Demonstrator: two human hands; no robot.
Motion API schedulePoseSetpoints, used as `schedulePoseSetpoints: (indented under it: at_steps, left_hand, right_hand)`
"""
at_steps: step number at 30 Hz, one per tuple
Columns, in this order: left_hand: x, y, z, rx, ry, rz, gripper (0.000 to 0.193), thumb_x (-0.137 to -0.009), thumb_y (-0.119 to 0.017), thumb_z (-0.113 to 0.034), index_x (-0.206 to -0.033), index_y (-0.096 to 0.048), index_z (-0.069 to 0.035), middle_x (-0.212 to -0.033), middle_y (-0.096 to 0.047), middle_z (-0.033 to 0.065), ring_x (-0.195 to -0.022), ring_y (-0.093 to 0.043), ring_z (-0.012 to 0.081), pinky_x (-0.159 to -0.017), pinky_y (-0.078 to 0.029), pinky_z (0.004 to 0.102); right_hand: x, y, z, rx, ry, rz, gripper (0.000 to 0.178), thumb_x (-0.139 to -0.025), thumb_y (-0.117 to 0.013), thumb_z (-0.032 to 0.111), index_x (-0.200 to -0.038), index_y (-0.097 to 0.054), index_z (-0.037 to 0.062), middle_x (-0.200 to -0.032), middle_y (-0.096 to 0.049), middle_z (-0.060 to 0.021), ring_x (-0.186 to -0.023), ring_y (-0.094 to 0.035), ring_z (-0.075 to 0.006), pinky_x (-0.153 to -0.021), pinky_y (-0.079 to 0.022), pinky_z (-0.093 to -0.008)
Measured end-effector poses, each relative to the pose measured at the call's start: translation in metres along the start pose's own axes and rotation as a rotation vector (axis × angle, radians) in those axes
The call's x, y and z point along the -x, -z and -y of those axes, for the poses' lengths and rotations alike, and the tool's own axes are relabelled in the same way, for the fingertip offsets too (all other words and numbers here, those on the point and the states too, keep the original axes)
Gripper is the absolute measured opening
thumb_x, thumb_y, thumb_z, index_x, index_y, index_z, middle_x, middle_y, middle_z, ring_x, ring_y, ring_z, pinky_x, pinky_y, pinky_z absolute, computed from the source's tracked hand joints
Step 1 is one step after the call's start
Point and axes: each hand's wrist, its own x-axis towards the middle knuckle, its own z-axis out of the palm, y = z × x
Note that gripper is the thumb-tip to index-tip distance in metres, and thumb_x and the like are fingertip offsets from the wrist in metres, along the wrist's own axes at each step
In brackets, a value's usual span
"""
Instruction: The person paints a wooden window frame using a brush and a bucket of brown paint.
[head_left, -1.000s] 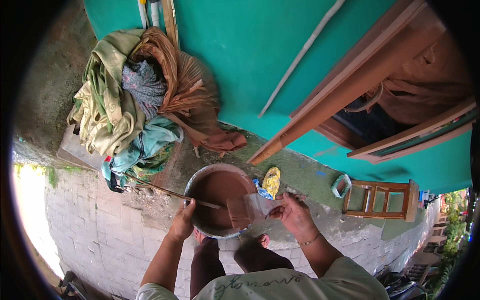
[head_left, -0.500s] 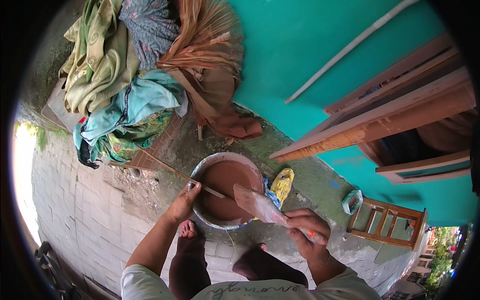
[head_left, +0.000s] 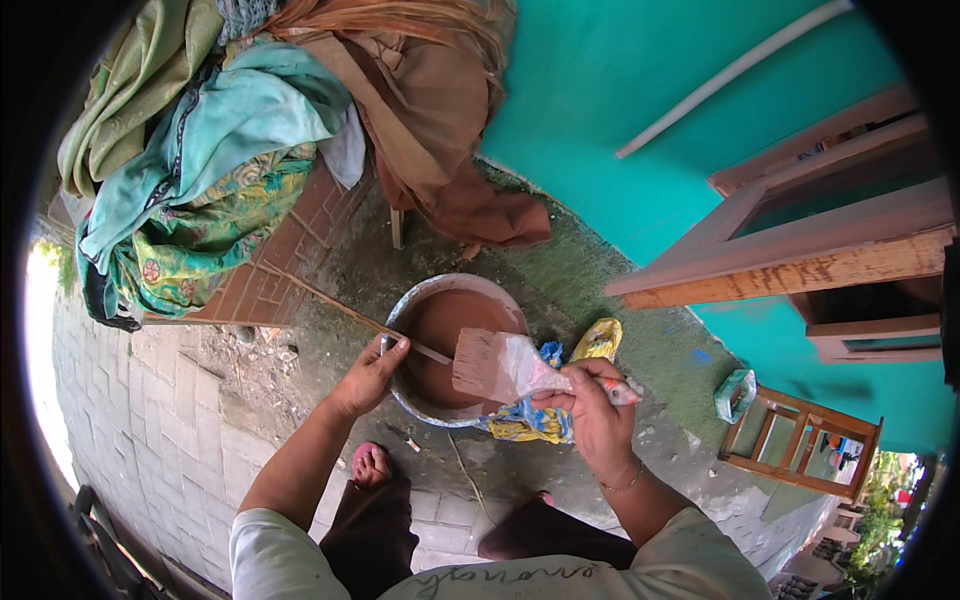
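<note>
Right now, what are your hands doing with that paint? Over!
Left hand grips stir stick at bucket rim. Right hand holds wide brush over brown paint. Nothing in the way.

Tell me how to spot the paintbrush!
Find the round bucket of brown paint on the ground below the teal wall. The wide paintbrush hangs over its right side, held by the right hand. Unlike the thin stick, its bristles are broad and brown-coated.

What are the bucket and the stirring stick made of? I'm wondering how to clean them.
Bucket: probably plastic, pale rim smeared with brown paint; metal cannot be excluded. Stick: looks like raw wood or bamboo, thin, tan, matte, held by the left hand.
</note>
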Motion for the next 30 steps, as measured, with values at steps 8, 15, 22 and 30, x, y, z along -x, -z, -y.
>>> schedulePoseSetpoints:
  at_steps: [8,15,22,30]
  left_hand:
    - [-0.051,0.038,0.030,-0.009,0.122,0.058,0.038,-0.102,-0.058,-0.033,-0.133,-0.049,-0.013,-0.131,-0.058,0.0045,-0.121,-0.055,0.0192,-0.103,-0.048,0.0393]
    - [-0.099,0.064,0.042,-0.037,0.269,0.044,0.054,-0.099,-0.062,-0.040,-0.142,-0.043,-0.015,-0.140,-0.054,0.0064,-0.127,-0.055,0.0220,-0.100,-0.052,0.0459]
    - [-0.127,0.101,0.055,-0.081,0.219,0.009,0.050,-0.097,-0.064,-0.041,-0.138,-0.049,-0.016,-0.133,-0.061,0.0040,-0.122,-0.059,0.0213,-0.097,-0.053,0.0447]
    - [-0.136,0.096,0.054,-0.151,0.185,-0.015,0.047,-0.094,-0.069,-0.043,-0.130,-0.053,-0.016,-0.125,-0.064,0.0028,-0.114,-0.063,0.0207,-0.086,-0.057,0.0470]
  right_hand:
    - [-0.054,0.049,-0.058,-0.151,-0.238,0.081,0.019,-0.098,-0.052,0.014,-0.101,-0.062,-0.0030,-0.091,-0.070,-0.0194,-0.073,-0.071,-0.0280,-0.066,-0.061,-0.0400]
    - [-0.093,0.100,-0.125,-0.408,-0.442,0.152,0.021,-0.102,-0.057,0.024,-0.101,-0.064,0.0039,-0.097,-0.071,-0.0200,-0.084,-0.072,-0.0302,-0.076,-0.060,-0.0419]
    - [-0.100,0.095,-0.125,-0.216,-0.142,0.323,0.010,-0.096,-0.064,0.006,-0.102,-0.061,-0.0009,-0.101,-0.070,-0.0192,-0.091,-0.072,-0.0273,-0.080,-0.062,-0.0378]
    - [-0.077,0.059,-0.117,0.248,0.151,0.225,0.020,-0.086,-0.076,0.000,-0.100,-0.061,-0.0026,-0.099,-0.069,-0.0115,-0.087,-0.070,-0.0167,-0.078,-0.060,-0.0295]
